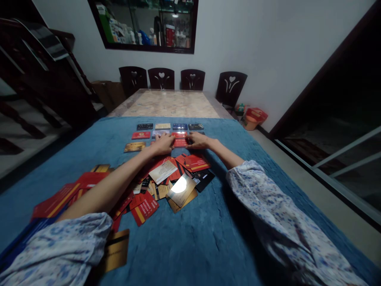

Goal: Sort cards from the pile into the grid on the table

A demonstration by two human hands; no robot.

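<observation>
A red card [180,142] lies flat on the blue cloth between my hands, just in front of another red card [179,134]. My left hand [164,143] presses its fingers against the near card's left edge and partly covers a pale card [157,134] behind it. At the opposite edge, the curled fingers of my right hand [197,140] close on the same card. A dark card behind the right hand is mostly hidden. Closer to me is a loose heap of cards, with a white card [163,172] and a shiny gold card [182,190] on top.
Cards stand in spaced rows, including a black card [145,126], a blue card [180,126] and a gold card [135,147]. More red cards [56,200] spread under my left forearm. The blue cloth [190,246] covers the near table; chairs [161,78] line the far end.
</observation>
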